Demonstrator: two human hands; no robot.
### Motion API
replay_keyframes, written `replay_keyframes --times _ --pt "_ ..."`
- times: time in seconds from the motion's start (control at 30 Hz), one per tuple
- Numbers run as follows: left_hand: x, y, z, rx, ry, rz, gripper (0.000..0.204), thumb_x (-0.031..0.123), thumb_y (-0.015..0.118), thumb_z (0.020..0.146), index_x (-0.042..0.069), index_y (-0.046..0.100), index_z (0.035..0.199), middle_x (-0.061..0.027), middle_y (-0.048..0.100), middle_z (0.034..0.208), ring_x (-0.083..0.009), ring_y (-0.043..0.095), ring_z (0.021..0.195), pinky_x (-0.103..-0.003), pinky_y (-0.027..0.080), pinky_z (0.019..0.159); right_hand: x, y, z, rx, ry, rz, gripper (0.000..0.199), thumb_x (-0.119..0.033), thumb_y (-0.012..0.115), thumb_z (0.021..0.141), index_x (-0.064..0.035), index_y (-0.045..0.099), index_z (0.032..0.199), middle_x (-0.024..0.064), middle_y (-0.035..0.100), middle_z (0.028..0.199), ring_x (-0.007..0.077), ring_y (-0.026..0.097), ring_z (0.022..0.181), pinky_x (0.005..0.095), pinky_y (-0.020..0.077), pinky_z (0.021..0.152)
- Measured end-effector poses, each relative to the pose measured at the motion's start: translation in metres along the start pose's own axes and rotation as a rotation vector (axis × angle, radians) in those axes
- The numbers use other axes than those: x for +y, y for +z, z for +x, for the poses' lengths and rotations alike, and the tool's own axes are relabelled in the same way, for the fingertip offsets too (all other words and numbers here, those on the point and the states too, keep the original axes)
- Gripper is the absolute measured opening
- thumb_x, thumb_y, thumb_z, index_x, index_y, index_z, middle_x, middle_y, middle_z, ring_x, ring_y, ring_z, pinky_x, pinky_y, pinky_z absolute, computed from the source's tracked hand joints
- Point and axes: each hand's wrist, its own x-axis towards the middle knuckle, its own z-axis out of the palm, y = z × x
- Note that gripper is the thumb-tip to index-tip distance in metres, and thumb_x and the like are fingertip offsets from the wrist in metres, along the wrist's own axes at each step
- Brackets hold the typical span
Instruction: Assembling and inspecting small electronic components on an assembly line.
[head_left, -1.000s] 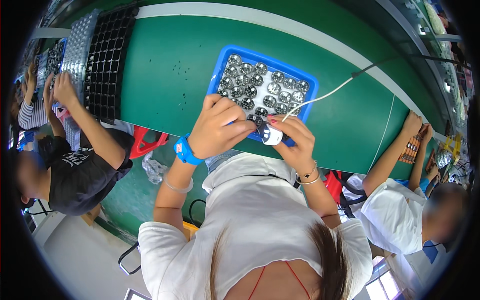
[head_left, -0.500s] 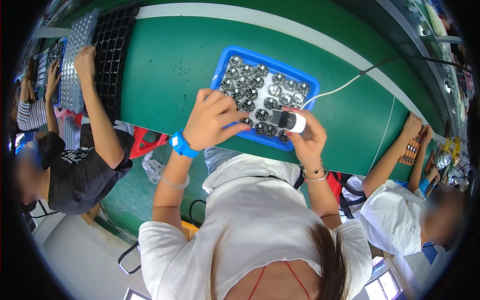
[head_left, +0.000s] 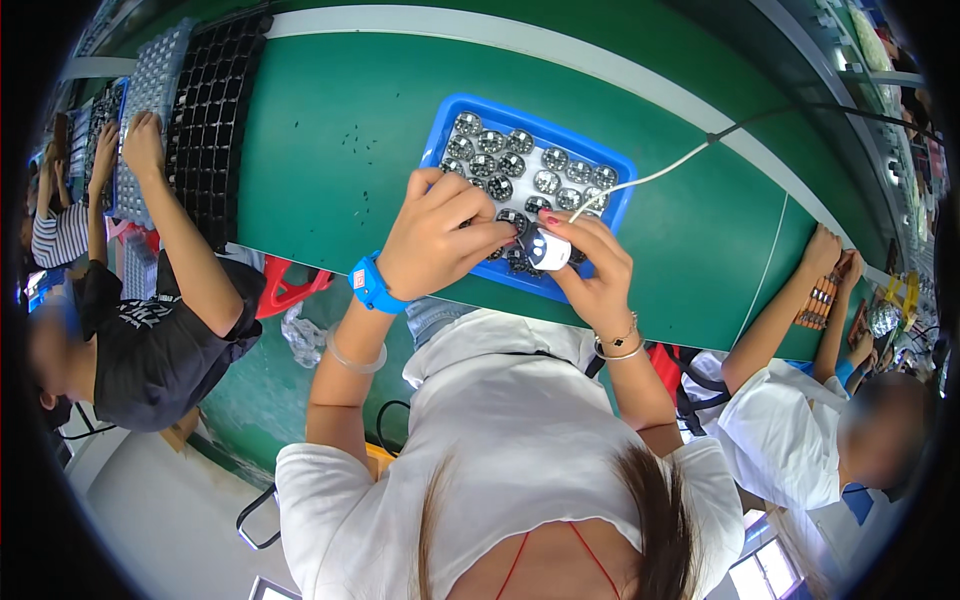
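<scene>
A blue tray (head_left: 437,130) lies on the green table, holding rows of round, clear-topped parts (head_left: 513,164) with dark and silvery insides. Over its near side, my right hand (head_left: 600,268) grips a small white-and-black device (head_left: 549,250) between thumb and fingers. A white cable (head_left: 660,176) runs to the device from the upper right. My left hand (head_left: 437,235) is closed, its thumb and forefinger pinched together right beside the device's left end. Whatever sits between those fingertips is too small and hidden to name. Both hands cover some of the round parts.
Tiny dark bits (head_left: 358,140) are scattered on the green tabletop (head_left: 310,90) left of the tray. Black celled trays (head_left: 210,130) stand farther left, near a co-worker's hand (head_left: 143,145). At the right, another person's hands (head_left: 825,250) are near a row of brownish parts (head_left: 818,303).
The device has moved left and turned, showing its white face. My left hand has shifted right, its thumb and forefinger closing beside it. The left co-worker's hand moved slightly left.
</scene>
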Motion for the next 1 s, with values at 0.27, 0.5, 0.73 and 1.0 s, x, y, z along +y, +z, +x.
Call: replay_keyframes --times 0.27,0.5,0.73,1.0 --pt "-0.01 0.002 -0.009 -0.081 0.023 0.098 0.016 0.018 0.075 0.066 0.019 0.071 0.082 0.005 0.048 0.073 -0.0159 0.048 0.076 -0.034 0.032 0.077 0.012 -0.004 -0.013 0.241 0.258 0.386 0.037 -0.002 0.065 0.085 0.0042 0.054 0.119 0.0148 0.062 0.114 0.0209 0.059 0.106 0.0333 0.0445 0.094" --pt "-0.014 0.001 0.003 -0.033 -0.054 0.047 0.018 0.022 0.073 0.07 0.018 0.072 0.088 0.0044 0.048 0.075 -0.0162 0.048 0.076 -0.034 0.032 0.075 0.021 -0.009 0.003 0.074 0.082 0.105 0.038 0.003 0.069 0.074 0.0021 0.061 0.111 0.0137 0.065 0.11 0.0218 0.06 0.101 0.032 0.0455 0.089" --pt "-0.022 0.008 0.011 -0.004 -0.017 0.073 0.014 0.021 0.075 0.068 0.018 0.07 0.081 0.0041 0.049 0.075 -0.0166 0.049 0.077 -0.034 0.032 0.075 0.01 -0.003 0.013 0.006 0.025 -0.028 0.039 0.002 0.07 0.072 0.0004 0.063 0.11 0.0132 0.066 0.108 0.023 0.062 0.098 0.0316 0.0462 0.087" --pt "-0.01 0.007 0.016 0.076 0.018 -0.026 0.013 0.02 0.074 0.068 0.017 0.068 0.079 0.0039 0.05 0.074 -0.0167 0.05 0.076 -0.035 0.035 0.078 0.01 -0.002 0.01 0.024 0.061 0.006 0.038 0.002 0.069 0.071 0.0014 0.063 0.108 0.014 0.066 0.106 0.0243 0.062 0.097 0.0317 0.0467 0.086"
